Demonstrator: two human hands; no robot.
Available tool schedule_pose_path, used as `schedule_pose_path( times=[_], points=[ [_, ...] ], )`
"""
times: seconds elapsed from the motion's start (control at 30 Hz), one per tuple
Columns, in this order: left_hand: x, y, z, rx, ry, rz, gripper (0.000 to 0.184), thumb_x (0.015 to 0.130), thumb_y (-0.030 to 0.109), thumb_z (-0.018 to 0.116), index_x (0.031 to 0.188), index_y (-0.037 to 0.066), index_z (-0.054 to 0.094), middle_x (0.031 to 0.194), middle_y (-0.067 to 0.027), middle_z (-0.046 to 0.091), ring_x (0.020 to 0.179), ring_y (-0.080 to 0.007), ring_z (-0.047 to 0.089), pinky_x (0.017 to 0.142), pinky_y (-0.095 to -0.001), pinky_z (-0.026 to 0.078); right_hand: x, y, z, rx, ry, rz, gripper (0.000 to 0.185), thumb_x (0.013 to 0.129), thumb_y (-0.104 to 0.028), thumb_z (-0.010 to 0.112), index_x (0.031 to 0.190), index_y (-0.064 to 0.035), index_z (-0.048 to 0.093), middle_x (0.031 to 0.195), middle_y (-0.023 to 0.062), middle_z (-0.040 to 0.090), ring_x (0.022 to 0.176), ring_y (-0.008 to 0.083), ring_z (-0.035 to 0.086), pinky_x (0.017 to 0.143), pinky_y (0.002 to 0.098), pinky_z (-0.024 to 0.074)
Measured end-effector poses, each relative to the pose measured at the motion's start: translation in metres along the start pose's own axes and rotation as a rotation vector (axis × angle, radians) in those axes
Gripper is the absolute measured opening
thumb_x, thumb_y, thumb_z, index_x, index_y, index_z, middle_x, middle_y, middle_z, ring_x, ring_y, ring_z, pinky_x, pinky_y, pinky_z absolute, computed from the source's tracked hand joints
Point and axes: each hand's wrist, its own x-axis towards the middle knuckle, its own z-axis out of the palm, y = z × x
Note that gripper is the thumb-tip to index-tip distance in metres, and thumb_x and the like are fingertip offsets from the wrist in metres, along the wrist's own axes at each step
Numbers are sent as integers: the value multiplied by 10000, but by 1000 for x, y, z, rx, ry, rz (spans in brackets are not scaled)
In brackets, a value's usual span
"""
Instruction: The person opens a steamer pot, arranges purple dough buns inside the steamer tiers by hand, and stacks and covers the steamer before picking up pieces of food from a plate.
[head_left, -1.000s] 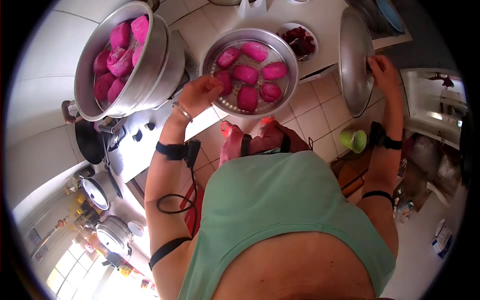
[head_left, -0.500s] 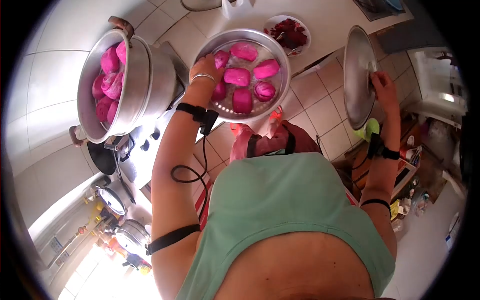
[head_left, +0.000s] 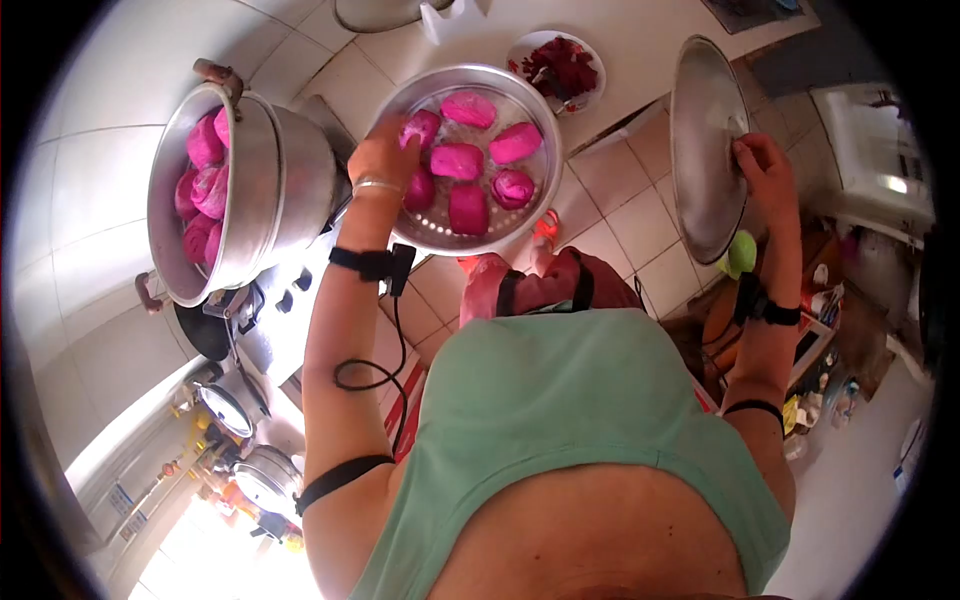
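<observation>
My left hand (head_left: pixel 385 158) is closed on the left rim of a round metal steamer tray (head_left: pixel 548 195), its fingers beside the nearest bun. Inside the tray, several bright pink dough buns (head_left: pixel 457 161) lie spaced apart on the perforated base. Off to the right, my right hand (head_left: pixel 766 165) grips the knob of a large metal lid (head_left: pixel 705 150), which is held up on edge. A tall metal steamer pot (head_left: pixel 262 195) stands at the left, with more pink buns (head_left: pixel 208 190) in its top tier.
Behind the tray, a white bowl (head_left: pixel 597 88) of dark red pieces sits on the white counter (head_left: pixel 655 45). Another lid (head_left: pixel 380 12) lies at the back edge. Pans and a cooker (head_left: pixel 265 475) stand lower left. Tiled floor (head_left: pixel 610 225) shows beyond the counter edge.
The view has turned slightly, shifting the tray, bowl and pot a little leftward. Both hands keep their holds, and the buns stay in the same arrangement.
</observation>
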Motion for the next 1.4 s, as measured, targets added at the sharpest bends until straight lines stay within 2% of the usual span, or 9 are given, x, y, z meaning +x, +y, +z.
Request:
schedule_pose_path(
  times=[0.07,0.43,0.57,0.67,0.87,1.1,1.17,1.23,1.4],
  points=[
    [-11,-24,12,-204,46,9,261,857,313,693,1072,166,686,872,-92,737,832,-316,712,751,-430,559,7,-27,6,-56,-22,-61,365,946,-314,661,1171,-27,641,1009,88,679,908,185,637,824,324,508],
    [-137,-46,-21,-775,269,-131,120,931,111,662,1002,17,687,774,-59,693,691,-91,623,650,-257,514,-2,-280,101,-43,-207,-876,259,926,-271,691,1071,-63,635,787,47,671,693,126,635,633,291,499],
    [-170,-64,-28,-863,338,-158,114,931,102,665,994,8,673,747,-26,684,684,-50,595,635,-228,496,-31,-388,140,-144,-164,-1200,250,909,-305,680,960,-64,640,707,69,641,622,175,613,569,323,465],
    [-193,-78,-31,-967,279,-278,127,939,107,652,1008,1,662,737,-9,654,666,-46,557,624,-228,483,-56,-460,175,-177,-211,-1347,286,896,-339,681,1026,-88,633,749,119,634,648,235,598,611,368,461],
    [-238,-117,-2,-1042,265,-282,139,953,127,631,1042,26,662,756,-8,651,686,-57,564,643,-236,483,-87,-560,264,-330,-214,-1481,366,871,-412,668,1021,-79,659,914,132,707,881,312,678,743,442,517],
    [-280,-146,5,-963,233,-370,146,917,169,654,1016,65,684,742,-48,669,671,-78,591,643,-258,495,-98,-610,356,-429,-228,-1452,352,873,-392,654,1013,-70,674,962,128,712,927,310,672,780,443,522],
    [-287,-153,9,-982,223,-388,153,914,179,657,1017,70,689,735,-55,665,666,-83,589,643,-263,495,-96,-612,371,-421,-177,-1438,302,868,-354,659,934,-60,681,867,121,709,824,289,681,718,436,521],
    [-292,-161,21,-1058,251,-391,163,918,171,652,1032,63,694,725,-44,664,657,-86,582,643,-262,495,-89,-615,391,-437,-125,-1505,397,894,-340,598,1004,31,685,959,242,703,893,398,687,809,467,536],
    [-283,-159,13,-1057,166,-383,144,935,148,651,1035,55,700,697,-7,634,652,-76,556,635,-246,476,-91,-618,396,-474,-246,-1373,408,861,-349,593,931,30,728,962,262,696,920,416,677,821,487,530]
  ],
)
